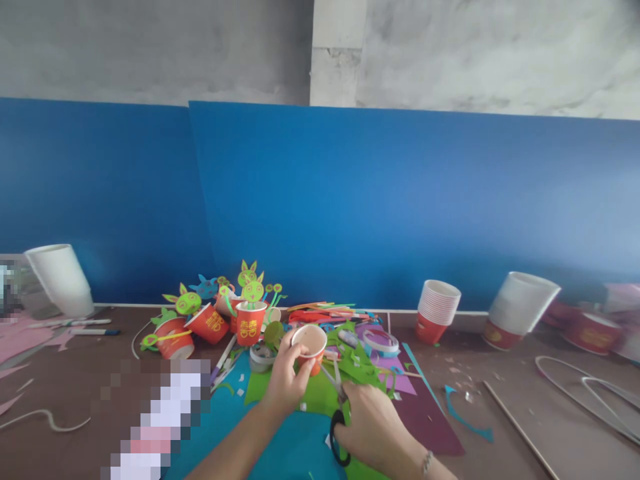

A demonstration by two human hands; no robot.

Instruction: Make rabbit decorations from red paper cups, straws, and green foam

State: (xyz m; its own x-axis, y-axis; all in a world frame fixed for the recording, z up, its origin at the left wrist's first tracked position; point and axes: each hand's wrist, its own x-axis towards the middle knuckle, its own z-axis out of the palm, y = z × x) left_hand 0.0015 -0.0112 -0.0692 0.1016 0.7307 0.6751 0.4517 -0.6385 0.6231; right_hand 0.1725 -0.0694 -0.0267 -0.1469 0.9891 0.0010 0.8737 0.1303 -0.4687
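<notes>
My left hand [290, 373] is closed round the left side of a red paper cup [316, 367], whose pale open top faces me. In my right hand [367, 420] are scissors [339, 437] with black handles. Their blades are parted and point up toward the cup's lower right side. Below both hands lie green paper [265, 390] and blue paper [270, 447]. Left of my hands stands a red cup [250, 325] with green rabbit-face cutouts [253, 290] rising from it.
More decorated cups [210, 323] lean or lie at the left. Tape rolls [381, 341] and coloured strips [325, 312] are behind my hands. Cup stacks [437, 310] stand at the right, near a thin stick [520, 430]. A blue panel [350, 200] rises behind the table.
</notes>
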